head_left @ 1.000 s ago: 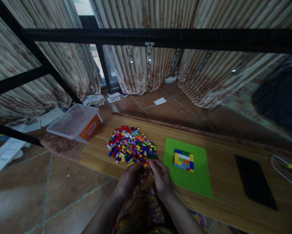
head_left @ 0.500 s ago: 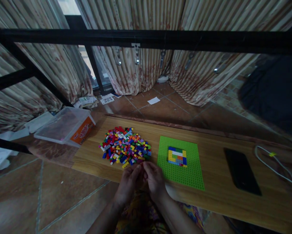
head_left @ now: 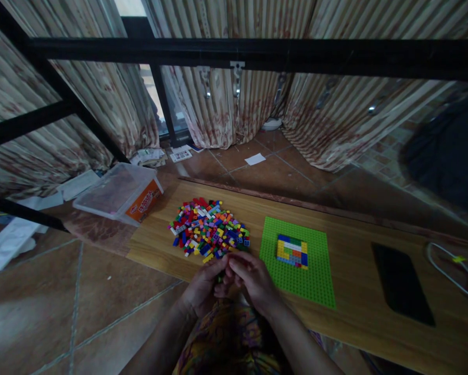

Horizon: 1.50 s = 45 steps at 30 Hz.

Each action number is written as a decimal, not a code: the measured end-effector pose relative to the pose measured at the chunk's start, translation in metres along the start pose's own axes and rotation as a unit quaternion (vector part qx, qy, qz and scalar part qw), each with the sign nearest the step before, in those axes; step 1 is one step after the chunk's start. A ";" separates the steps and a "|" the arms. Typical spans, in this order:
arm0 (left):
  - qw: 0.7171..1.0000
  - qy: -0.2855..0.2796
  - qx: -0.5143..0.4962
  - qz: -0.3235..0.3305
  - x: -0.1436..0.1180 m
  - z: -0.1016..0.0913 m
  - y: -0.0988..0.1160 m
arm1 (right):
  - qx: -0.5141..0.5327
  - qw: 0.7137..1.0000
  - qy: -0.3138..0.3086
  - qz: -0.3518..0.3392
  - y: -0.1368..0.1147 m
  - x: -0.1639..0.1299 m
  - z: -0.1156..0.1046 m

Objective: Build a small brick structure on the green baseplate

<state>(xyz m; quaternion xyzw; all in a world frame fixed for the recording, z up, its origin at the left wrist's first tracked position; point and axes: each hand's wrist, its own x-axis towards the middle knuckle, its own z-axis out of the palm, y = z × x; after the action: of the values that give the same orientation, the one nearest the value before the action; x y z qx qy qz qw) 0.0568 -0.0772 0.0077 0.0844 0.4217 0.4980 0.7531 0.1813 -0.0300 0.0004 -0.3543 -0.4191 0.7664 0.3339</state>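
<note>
My left hand [head_left: 207,284] and my right hand [head_left: 251,276] meet at the front edge of the wooden board, fingertips pressed together. Whatever they pinch is small and mostly hidden; a reddish spot shows between the fingertips. Just beyond them lies a heap of toy building bricks [head_left: 210,227] in many colours. To the right of my hands is a green studded baseplate [head_left: 315,281]. On it sits a roughly square patch of joined bricks [head_left: 292,251] in blue, yellow, white, grey and orange.
A clear plastic box [head_left: 112,192] with an orange label stands left of the heap. A black flat object [head_left: 403,284] lies right of the baseplate, near a white cable [head_left: 446,252]. Black metal rails [head_left: 234,52] cross in front of striped curtains [head_left: 222,114].
The view has shifted, so the board and bricks appear further right. My hands stay together at the fingertips, turned slightly, with more of the curled fingers showing.
</note>
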 end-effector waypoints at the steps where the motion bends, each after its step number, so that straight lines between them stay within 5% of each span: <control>1: 1.000 -0.003 -0.005 -0.008 0.000 0.000 0.000 | -0.018 1.000 0.004 -0.011 0.001 0.000 0.001; 8: 0.996 -0.025 -0.079 -0.022 0.002 0.002 -0.004 | 0.066 0.991 0.112 0.006 0.009 -0.001 0.013; 15: 0.994 -0.024 -0.105 -0.032 -0.001 0.001 -0.002 | 0.218 0.968 0.111 0.059 0.008 0.001 0.003; 22: 0.997 0.024 0.013 -0.075 -0.006 0.007 0.003 | 0.049 0.996 -0.026 0.069 -0.001 -0.002 -0.003; 28: 0.993 0.051 0.076 -0.076 -0.005 0.010 0.000 | 0.032 0.997 0.006 0.073 0.010 -0.001 -0.004; 31: 0.995 0.061 0.071 -0.022 -0.006 0.011 0.001 | 0.135 0.987 0.052 0.071 0.013 -0.002 -0.006; 34: 0.977 0.103 0.148 0.111 -0.012 0.013 0.006 | 0.193 0.975 0.082 0.077 0.011 -0.005 -0.008; 38: 0.915 0.109 0.306 0.241 -0.025 0.015 0.010 | 0.121 0.985 0.084 0.088 0.004 -0.010 -0.004; 45: 0.863 0.086 0.384 0.316 -0.031 0.009 0.004 | -0.031 0.996 0.050 0.068 -0.004 -0.014 0.005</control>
<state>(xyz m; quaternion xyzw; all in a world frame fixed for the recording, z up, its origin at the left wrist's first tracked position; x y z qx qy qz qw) 0.0558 -0.0975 0.0324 0.4525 0.5932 0.5133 0.4241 0.1852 -0.0415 0.0100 -0.4298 -0.4006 0.7553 0.2905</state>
